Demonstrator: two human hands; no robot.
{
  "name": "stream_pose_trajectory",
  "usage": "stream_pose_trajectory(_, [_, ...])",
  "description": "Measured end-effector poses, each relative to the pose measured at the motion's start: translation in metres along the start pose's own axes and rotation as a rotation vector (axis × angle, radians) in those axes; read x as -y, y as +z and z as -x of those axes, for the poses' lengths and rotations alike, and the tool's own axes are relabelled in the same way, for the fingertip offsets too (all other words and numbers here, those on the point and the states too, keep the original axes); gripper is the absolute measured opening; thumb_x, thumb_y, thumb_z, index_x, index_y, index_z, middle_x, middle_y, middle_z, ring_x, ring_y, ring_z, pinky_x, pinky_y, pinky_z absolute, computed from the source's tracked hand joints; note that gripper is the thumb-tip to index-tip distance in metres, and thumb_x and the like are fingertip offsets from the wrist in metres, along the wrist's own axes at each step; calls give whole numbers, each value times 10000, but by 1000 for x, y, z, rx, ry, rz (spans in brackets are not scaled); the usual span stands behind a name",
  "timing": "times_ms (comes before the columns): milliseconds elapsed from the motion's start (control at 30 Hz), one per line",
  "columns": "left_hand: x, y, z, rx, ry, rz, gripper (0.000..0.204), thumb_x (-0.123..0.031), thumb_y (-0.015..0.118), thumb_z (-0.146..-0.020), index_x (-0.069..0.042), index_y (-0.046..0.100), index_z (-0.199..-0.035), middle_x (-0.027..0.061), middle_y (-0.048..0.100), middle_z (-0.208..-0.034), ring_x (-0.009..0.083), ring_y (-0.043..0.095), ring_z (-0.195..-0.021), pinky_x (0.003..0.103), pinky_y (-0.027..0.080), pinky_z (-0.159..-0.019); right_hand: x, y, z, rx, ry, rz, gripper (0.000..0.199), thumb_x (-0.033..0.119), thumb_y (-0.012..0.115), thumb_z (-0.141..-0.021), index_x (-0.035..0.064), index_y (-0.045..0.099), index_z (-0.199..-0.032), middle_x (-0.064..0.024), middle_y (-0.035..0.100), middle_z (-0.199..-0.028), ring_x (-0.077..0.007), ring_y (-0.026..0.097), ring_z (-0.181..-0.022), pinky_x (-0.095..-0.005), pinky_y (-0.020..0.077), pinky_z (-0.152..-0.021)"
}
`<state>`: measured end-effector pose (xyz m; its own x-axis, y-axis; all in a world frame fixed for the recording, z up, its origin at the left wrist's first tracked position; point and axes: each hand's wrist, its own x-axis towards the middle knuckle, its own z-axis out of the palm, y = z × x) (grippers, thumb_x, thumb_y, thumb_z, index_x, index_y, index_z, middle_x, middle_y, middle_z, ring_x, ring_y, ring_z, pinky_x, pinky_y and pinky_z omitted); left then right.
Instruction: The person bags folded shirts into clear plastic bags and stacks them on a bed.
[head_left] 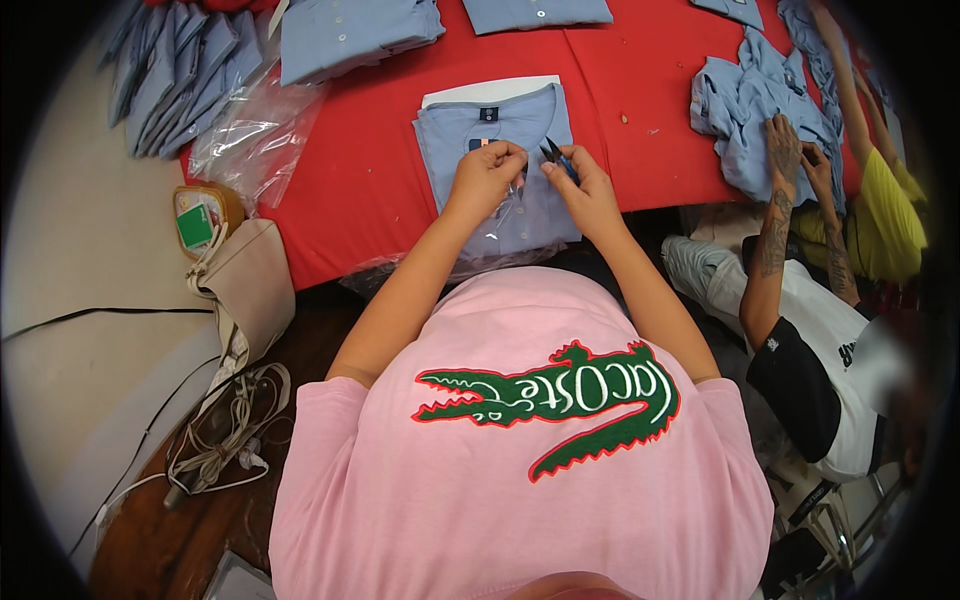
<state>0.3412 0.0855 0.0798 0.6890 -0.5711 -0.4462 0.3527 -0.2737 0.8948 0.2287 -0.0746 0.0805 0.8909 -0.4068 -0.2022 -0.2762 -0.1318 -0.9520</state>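
A folded blue shirt (550, 190) lies on the red-covered table in front of me, its dark neck label (488, 114) at the far end and a white sheet (530, 86) sticking out behind the collar. Over its left half, my left hand (484, 182) is closed in a pinch; what the fingertips hold is too small to make out. Beside it, my right hand (592, 196) grips small dark thread snips (552, 152), their points toward the left hand. Clear plastic film (470, 266) shows under the shirt's near edge.
Folded blue shirts (355, 35) are stacked at the far side, with more (185, 75) at the left. A clear plastic bag (265, 130) hangs over the table's left edge. At the right, a co-worker's tattooed hands (785, 150) touch a crumpled blue shirt (740, 110).
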Motion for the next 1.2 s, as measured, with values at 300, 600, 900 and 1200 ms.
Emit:
stream_pose_trajectory(300, [0, -3, 3, 57, -18, 39, 209, -212, 641, -1062, -33, 744, -1093, -14, 644, -706, 24, 443, -517, 203, 329, -482, 1, 3, 8, 107, 126, 28, 296, 268, 701, -1031, -5, 722, -1144, -136, 724, -886, -147, 650, -820, -326, 525, -764])
stream_pose_trajectory(600, [6, -4, 8, 45, 86, 8, 221, -223, 642, -1073, -33, 744, -1124, -27, 637, -721, 23, 454, -563, 201, 343, -520, -5, 9, 9, 106, 146, -24, 274, 260, 692, -1040, -1, 743, -1105, -54, 653, -773, -92, 575, -732, -288, 474, -673])
stream_pose_trajectory(900, [12, -2, 6, 16, 111, 26, 224, -222, 656, -1070, -23, 746, -1119, -25, 638, -719, 20, 452, -559, 205, 338, -513, -4, 12, 18, 60, 161, -125, 251, 255, 699, -1039, 9, 748, -1058, 29, 545, -685, -50, 473, -644, -263, 389, -578])
stream_pose_trajectory(1200, [5, 2, 13, -33, 125, -30, 212, -190, 651, -1060, -9, 749, -1109, -25, 647, -726, 23, 489, -581, 208, 369, -529, -5, 14, 15, 62, 152, -104, 255, 246, 699, -1036, 1, 752, -1085, 26, 538, -670, -56, 466, -618, -270, 393, -566])
